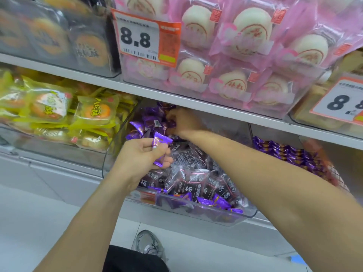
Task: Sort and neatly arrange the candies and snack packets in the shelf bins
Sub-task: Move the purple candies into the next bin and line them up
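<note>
Far left on the lower shelf sits a clear bin of yellow pastry packets (64, 112), heaped loosely against one another. Above them, on the upper shelf, a bin of dark-wrapped round cakes (59, 40) stands blurred at the edge of view.

Next along comes the left hand (143, 154), held just over the near-left part of the clear candy bin (243, 214). Its fingers and thumb are curled round a small purple candy (160, 149), which stands nearly upright in the grip, one crimped end up.

The bin below it holds two sorts mixed together: dark packets (194, 185) with white characters fill the middle and front, while purple candies (145, 122) pile at the back and a few lie along the front rim.

A little right and deeper in, the right hand (182, 121) reaches to the back of the same bin, under the edge of the upper shelf (225, 112). Its fingers are bent down among the purple candies there; it seems to be pinching one, though the wrappers hide the fingertips.

Overhead, pink packets of white buns (245, 46) fill a bin (price tag (141, 38) reading 8.8 on its front). Farthest right, in the neighbouring lower bin, a row of purple wrappers (284, 152) lies lined up.
</note>
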Available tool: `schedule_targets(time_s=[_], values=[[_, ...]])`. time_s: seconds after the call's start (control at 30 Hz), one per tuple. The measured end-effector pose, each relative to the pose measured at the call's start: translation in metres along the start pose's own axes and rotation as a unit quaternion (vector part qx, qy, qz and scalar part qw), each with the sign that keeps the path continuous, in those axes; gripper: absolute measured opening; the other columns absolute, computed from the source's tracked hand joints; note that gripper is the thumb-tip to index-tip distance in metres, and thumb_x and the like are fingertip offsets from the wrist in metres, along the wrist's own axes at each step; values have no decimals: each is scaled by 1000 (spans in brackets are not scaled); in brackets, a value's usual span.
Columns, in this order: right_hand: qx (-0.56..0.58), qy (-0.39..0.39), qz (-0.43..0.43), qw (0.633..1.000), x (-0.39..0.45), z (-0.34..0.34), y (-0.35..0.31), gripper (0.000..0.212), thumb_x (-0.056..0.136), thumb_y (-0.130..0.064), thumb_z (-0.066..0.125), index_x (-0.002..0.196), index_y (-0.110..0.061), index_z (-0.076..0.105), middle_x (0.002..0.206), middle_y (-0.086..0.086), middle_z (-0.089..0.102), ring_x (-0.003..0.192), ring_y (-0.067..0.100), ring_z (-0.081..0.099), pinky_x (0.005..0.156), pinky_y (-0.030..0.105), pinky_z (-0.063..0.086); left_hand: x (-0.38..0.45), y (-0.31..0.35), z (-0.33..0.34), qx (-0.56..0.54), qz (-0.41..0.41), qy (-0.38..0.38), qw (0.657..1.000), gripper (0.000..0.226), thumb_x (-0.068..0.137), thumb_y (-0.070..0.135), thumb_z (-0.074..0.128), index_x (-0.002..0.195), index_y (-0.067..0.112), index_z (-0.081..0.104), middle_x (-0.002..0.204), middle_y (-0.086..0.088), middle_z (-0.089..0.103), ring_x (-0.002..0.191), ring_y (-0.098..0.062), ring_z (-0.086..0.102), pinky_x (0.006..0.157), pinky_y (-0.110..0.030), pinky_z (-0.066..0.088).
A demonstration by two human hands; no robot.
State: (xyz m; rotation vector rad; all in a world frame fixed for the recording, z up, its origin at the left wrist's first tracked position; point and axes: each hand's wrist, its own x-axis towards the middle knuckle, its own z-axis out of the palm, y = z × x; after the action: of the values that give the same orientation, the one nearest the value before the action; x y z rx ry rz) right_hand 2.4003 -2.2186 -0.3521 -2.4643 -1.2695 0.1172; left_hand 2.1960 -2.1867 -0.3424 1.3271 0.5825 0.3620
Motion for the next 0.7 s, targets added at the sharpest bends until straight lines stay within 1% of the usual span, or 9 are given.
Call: schedule_targets(time_s=[0.13,0.23,0.3,0.37,0.43,0.53,0.57,0.63,0.7], values=[[-57,-8,-27,998,12,4,2,41,75,-30,83,113,-20,71,113,4,69,103,26,64,88,34,50,-1,0,-4,2,8,0,1000,16,91,7,66,102,-5,68,90,-22,74,78,-31,75,68,-32,62],[-64,-17,-23,998,2,-6,6,38,78,-37,80,111,-23,67,108,0,66,101,25,63,86,33,50,-1,2,0,4,0,4,1000,18,93,11,65,103,-4,67,91,-22,74,70,-26,73,61,-27,60],[-25,-7,-6,1000,-17,-19,5,35,79,-37,79,108,-22,64,102,-4,63,95,21,60,78,29,45,-2,6,3,-1,-19,5,1000,20,97,15,60,103,-3,65,91,-22,73,61,-21,67,51,-24,54],[48,0,13,999,-47,-36,0,34,78,-35,81,102,-24,61,99,-5,63,91,18,60,76,27,45,-5,9,7,-4,-34,-10,999,21,100,20,55,104,0,63,89,-23,72,52,-19,60,43,-23,45],[128,-6,35,991,-81,-54,0,39,71,-34,87,98,-24,59,92,-5,64,83,13,62,76,23,46,-9,10,12,-6,-35,-21,999,25,100,24,53,105,2,62,85,-21,69,50,-18,54,42,-24,38],[299,-45,95,948,-141,-84,4,44,61,-23,94,96,-14,69,77,2,68,61,12,60,61,29,51,-17,9,20,-41,-60,-6,997,34,101,32,50,106,1,64,83,-14,65,56,-20,51,49,-30,35],[354,-62,109,927,-162,-92,9,43,61,-19,93,96,-9,71,75,7,71,59,14,60,58,28,50,-20,10,24,-70,-77,-7,995,35,102,31,49,106,0,65,84,-15,65,59,-22,52,51,-31,35],[432,-63,132,890,-198,-104,17,43,58,-20,91,95,-7,73,78,18,73,64,19,61,60,30,50,-26,12,37,-93,-90,-34,991,31,100,22,51,109,-3,66,88,-17,64,64,-23,55,55,-32,38],[497,-45,153,853,-225,-113,33,39,58,-20,86,94,-9,75,77,16,72,67,18,61,62,26,50,-31,10,55,-65,-78,-95,990,25,95,14,58,115,1,67,93,-14,63,74,-23,57,63,-32,44]])
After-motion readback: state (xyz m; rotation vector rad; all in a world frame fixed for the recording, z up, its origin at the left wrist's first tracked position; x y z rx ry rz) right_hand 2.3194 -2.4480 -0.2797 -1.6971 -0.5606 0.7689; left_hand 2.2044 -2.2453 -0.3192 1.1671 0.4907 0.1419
